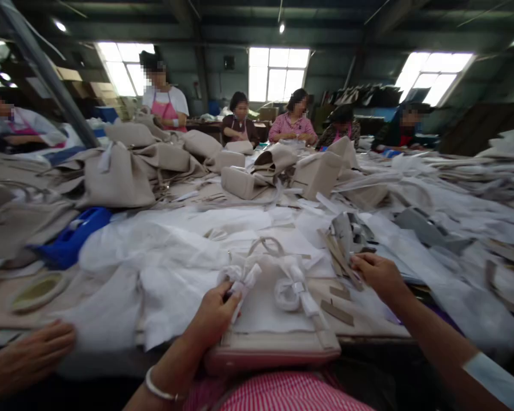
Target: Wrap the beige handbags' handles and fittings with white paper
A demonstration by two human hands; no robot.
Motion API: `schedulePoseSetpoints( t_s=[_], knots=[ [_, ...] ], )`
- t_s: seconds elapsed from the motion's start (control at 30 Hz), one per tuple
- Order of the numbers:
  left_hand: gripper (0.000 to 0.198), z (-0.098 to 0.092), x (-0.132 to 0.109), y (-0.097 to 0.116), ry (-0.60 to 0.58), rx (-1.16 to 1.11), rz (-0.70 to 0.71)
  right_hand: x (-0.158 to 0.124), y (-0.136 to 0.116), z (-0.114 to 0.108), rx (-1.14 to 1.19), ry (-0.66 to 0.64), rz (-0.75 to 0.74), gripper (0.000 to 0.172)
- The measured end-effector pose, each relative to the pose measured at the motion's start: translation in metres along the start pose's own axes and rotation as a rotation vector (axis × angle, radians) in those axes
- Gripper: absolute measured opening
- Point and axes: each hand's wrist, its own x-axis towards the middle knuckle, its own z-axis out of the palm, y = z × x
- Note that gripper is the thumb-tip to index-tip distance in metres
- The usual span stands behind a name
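Observation:
A beige handbag point(278, 308) lies flat in front of me, its handles wrapped in white paper. My left hand point(216, 317) is closed, pinching the white paper wrap point(240, 279) on the bag's left handle. My right hand point(377, 274) reaches right and is closed on a stack of thin cardboard strips point(340, 257). A second wrapped roll of paper point(291, 288) sits on the bag between my hands.
Another person's hand point(25, 359) rests on the table edge at lower left. White tissue sheets point(167, 268), a blue object point(72, 237) and many beige bags point(120, 177) cover the long table. Several workers sit along the far side.

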Motion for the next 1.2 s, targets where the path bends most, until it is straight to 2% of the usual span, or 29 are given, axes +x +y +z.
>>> schedulePoseSetpoints(
  t_s=[0.1,0.2,0.23,0.3,0.4,0.5,0.67,0.77,0.97,1.07,1.2],
  knots=[
    [0.03,0.004,0.0,-0.001,0.001,-0.02,-0.003,-0.05,-0.057,0.039,0.095,-0.318,-0.162,0.024],
    [0.024,0.005,-0.005,0.0,0.03,0.018,0.025,-0.1,-0.115,0.09,0.204,-0.654,-0.215,0.025],
    [0.022,0.005,-0.006,0.0,0.049,0.045,0.053,-0.112,-0.129,0.107,0.2,-0.717,-0.247,0.025],
    [0.018,0.003,-0.009,0.0,0.096,0.112,0.124,-0.126,-0.146,0.136,0.174,-0.764,-0.285,0.025],
    [0.015,0.002,-0.011,-0.001,0.141,0.175,0.18,-0.127,-0.149,0.163,0.081,-0.735,-0.245,0.027],
    [0.016,0.002,-0.01,-0.004,0.144,0.166,0.191,-0.12,-0.141,0.171,0.027,-0.706,-0.16,0.029],
    [0.014,0.003,-0.008,-0.008,0.156,0.174,0.217,-0.116,-0.135,0.172,0.012,-0.729,-0.079,0.026],
    [0.013,0.003,-0.008,-0.008,0.166,0.216,0.218,-0.117,-0.135,0.176,0.028,-0.729,0.042,0.026],
    [0.013,0.007,-0.011,-0.007,0.209,0.368,0.227,-0.12,-0.14,0.183,0.12,-0.732,0.264,0.037],
    [0.015,0.008,-0.012,-0.006,0.224,0.433,0.244,-0.12,-0.145,0.183,0.179,-0.783,0.37,0.04],
    [0.015,0.007,-0.013,-0.007,0.218,0.431,0.247,-0.119,-0.146,0.18,0.207,-0.839,0.393,0.041]
  ],
)
